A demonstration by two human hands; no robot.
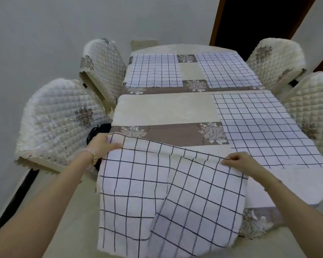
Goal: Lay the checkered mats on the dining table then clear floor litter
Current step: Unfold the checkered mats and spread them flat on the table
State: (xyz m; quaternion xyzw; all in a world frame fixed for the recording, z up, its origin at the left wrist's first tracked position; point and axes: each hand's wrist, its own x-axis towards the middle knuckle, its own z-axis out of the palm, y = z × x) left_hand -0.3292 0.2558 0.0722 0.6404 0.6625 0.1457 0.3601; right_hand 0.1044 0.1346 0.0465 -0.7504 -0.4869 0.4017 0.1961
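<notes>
Both hands pinch the far edge of the fourth mat (157,183): the left hand (104,143) at its far left corner, the right hand (237,162) at its far right corner. The mat sags between them, its near half hanging off the table (164,108) toward the person. The free spot lies just ahead of the grip, left of the laid mat (265,131).
</notes>
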